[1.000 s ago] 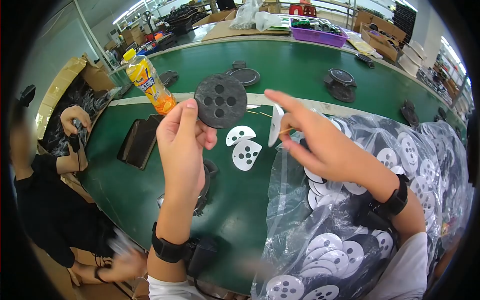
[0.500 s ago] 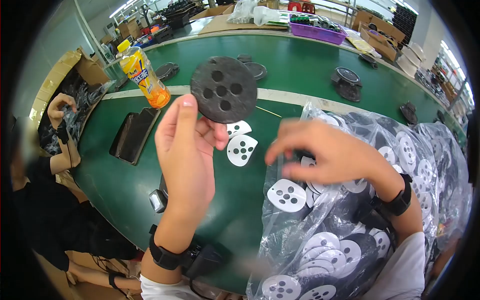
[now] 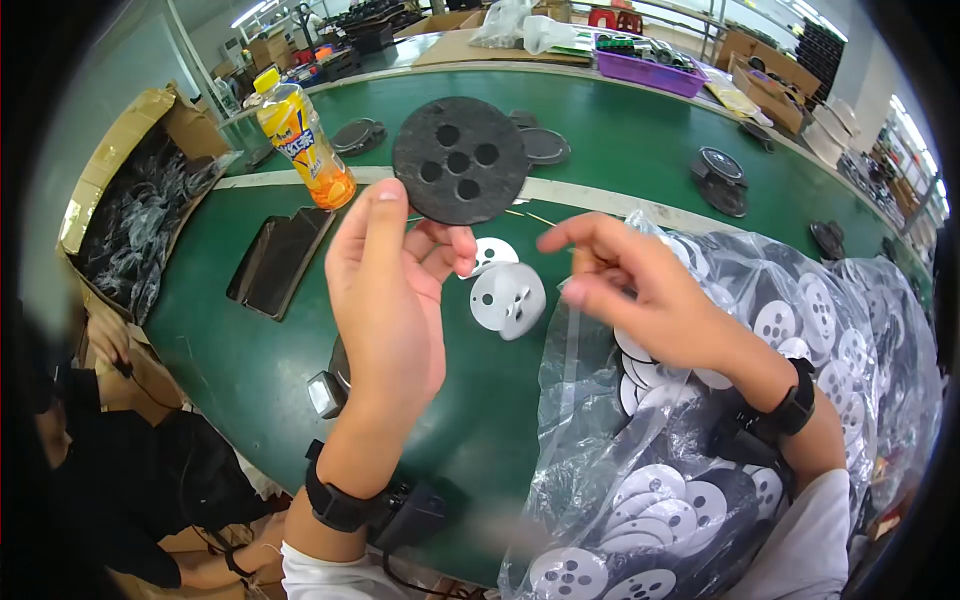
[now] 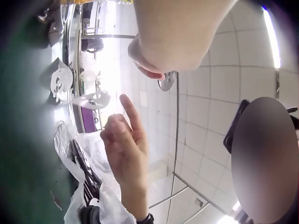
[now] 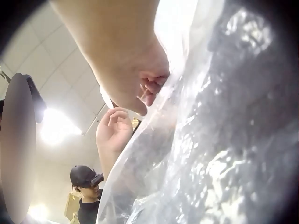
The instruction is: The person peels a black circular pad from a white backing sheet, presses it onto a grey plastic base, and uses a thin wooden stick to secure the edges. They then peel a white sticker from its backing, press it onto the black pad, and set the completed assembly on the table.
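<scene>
My left hand (image 3: 390, 280) pinches a black round disc (image 3: 460, 160) with several holes, thumb at its lower left edge, held up over the table. My right hand (image 3: 650, 290) hovers to its right, index finger stretched out and the other fingers bent, with nothing visible between them. Below the black disc, white perforated pieces (image 3: 490, 250) lie on the table, and a tilted, curved white sheet (image 3: 524, 302) overlaps them. In the left wrist view that curved sheet (image 4: 96, 100) appears beside my right hand (image 4: 126, 144). The plastic bag hides much of the right wrist view.
A clear plastic bag (image 3: 585, 440) full of white-faced perforated discs covers the table's right side. A drink bottle (image 3: 310, 150) and a dark flat case (image 3: 278, 262) stand to the left. Thin sticks (image 3: 540, 218) lie beyond the white pieces. Another person (image 3: 110, 480) sits at left.
My right hand has let go of a white disc it held a second ago; a curved white sheet now shows over the pieces. My left hand keeps the black disc up, tilted slightly differently.
</scene>
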A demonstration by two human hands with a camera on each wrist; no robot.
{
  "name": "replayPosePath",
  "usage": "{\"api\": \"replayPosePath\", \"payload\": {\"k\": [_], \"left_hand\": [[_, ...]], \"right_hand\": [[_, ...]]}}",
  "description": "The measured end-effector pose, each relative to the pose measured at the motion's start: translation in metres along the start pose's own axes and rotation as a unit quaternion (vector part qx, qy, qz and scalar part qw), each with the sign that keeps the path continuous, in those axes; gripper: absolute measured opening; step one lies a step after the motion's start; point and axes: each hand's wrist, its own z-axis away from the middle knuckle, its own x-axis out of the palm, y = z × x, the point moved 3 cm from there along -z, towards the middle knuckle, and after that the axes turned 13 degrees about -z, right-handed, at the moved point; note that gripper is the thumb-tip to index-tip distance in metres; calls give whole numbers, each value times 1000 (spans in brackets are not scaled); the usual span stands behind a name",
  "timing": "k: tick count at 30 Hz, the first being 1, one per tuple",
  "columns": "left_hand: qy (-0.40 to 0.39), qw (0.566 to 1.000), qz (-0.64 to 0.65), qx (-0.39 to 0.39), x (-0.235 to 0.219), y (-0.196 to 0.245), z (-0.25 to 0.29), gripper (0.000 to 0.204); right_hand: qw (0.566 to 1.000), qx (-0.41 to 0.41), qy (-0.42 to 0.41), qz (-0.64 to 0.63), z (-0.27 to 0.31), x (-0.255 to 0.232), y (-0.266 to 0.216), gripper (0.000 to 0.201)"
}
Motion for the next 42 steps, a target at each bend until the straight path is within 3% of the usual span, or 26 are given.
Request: {"api": "replayPosePath", "payload": {"k": [2, 4, 6, 7, 10, 14, 16, 19, 20, 22, 23, 28, 29, 32, 35, 37, 38, 40, 41, 42], "left_hand": [[-25, 1000, -10, -15, 4, -2, 2, 24], [-45, 999, -20, -18, 9, -4, 5, 25], [-100, 993, -29, -50, 17, -5, 10, 24], [-126, 990, -31, -47, 18, -8, 12, 25], [-156, 984, -32, -85, 27, -11, 19, 25], [-186, 975, -41, -111, 30, -15, 23, 27], [-183, 975, -35, -120, 28, -18, 23, 29], [-182, 976, -41, -112, 26, -19, 23, 29], [-175, 977, -46, -110, 26, -20, 24, 29], [-185, 975, -45, -112, 27, -21, 23, 31], [-192, 975, -31, -111, 28, -22, 22, 30], [-218, 965, -46, -135, 23, -26, 17, 25], [-213, 959, -164, -88, 20, -23, 11, 24], [-163, 887, -431, 22, 1, -2, -9, 22], [-150, 885, -442, 13, -18, 17, -21, 23], [-131, 779, -611, 58, -27, 25, -22, 39], [-132, 777, -613, 60, -37, 30, -19, 39], [-275, 557, -781, -66, -56, 20, -11, 60], [-277, 556, -781, -63, -55, 17, -12, 60], [-289, 531, -788, -119, -57, 12, -13, 66]], "right_hand": [[991, 88, 28, -96, 0, -10, -1, 25], [989, 60, 31, -130, -2, -11, -2, 29], [964, -30, 97, -245, -5, -11, -2, 28], [942, 4, 79, -325, -6, -14, -4, 28], [906, -4, 74, -417, -4, -3, -15, 31], [959, -40, -1, -280, -3, -4, -18, 42], [955, -8, 2, -298, -2, -4, -21, 44], [988, -30, -23, -148, -3, -8, -22, 60], [987, -33, -30, -153, -3, -6, -22, 60], [984, 7, 33, -173, -2, -7, -19, 59], [976, -28, 31, -215, -2, -6, -20, 48], [969, -9, 35, -245, -3, -6, -22, 44], [967, -8, 36, -251, -3, -6, -23, 42], [951, 24, 56, -302, -3, -5, -27, 39], [949, 35, 39, -310, -2, -7, -26, 40], [948, 41, 29, -313, -3, -7, -28, 41], [945, 36, 33, -324, -4, -7, -28, 41], [941, 27, 43, -335, -4, -11, -27, 41], [934, 30, 36, -354, -5, -14, -25, 41], [927, 34, 28, -372, -5, -16, -24, 41]]}}
